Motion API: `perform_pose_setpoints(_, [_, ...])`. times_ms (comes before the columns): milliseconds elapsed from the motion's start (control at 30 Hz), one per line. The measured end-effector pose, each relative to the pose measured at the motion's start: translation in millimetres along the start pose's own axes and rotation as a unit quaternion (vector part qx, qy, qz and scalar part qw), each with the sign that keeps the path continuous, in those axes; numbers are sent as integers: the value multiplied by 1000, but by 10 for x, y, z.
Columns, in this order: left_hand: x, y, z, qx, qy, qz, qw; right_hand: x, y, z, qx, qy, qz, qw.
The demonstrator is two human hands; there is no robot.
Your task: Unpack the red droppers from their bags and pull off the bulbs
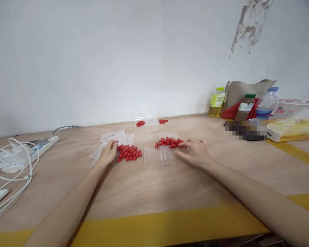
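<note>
Small red rubber bulbs (130,153) lie in a loose pile on the table. At the pile's left edge is my left hand (109,152), fingers curled together over some flat clear plastic bags (113,136); what they hold, if anything, is hidden. Clear thin tubes (151,157) lie side by side to the right of the pile. Just behind them, clear droppers with red bulbs (168,141) form a bunch, their stems pointing to the wall. My right hand (194,151) is at this bunch's right end, thumb and forefinger apart, the forefinger close to the last bulb.
Two bagged lots of red bulbs (140,123) lie against the wall. A power strip (47,145) and white cables (28,176) are at left. At right stand a yellow drink bottle (215,103), a green-capped bottle (245,107), a water bottle (267,103) and a tissue pack (293,129).
</note>
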State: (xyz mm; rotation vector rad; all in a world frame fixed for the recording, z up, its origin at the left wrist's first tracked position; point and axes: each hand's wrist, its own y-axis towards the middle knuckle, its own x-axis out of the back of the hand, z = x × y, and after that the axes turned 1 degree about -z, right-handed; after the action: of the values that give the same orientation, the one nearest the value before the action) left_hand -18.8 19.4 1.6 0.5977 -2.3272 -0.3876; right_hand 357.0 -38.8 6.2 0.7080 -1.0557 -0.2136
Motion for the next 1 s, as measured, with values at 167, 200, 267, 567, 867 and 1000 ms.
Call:
perform_pose_setpoints(167, [64,-53,-51,-42,61,25,997,8,4,-30,0,8,-8,1000])
perform_pose_setpoints(200, [75,-60,-57,-47,69,28,996,8,4,-29,4,9,-10,1000])
perform_pose_setpoints(267, [95,-67,-77,-59,83,30,994,8,-1,-28,12,9,-12,1000])
perform_pose_setpoints(567, [-157,-261,-700,-200,89,70,973,-42,-18,-63,-5,11,-12,1000])
perform_pose_setpoints(867, [-826,-231,-1276,-118,200,287,929,-71,-33,-67,-30,35,4,999])
perform_pose_setpoints(1000, [-910,-130,-1248,-55,180,326,926,-63,-39,-34,-27,41,5,999])
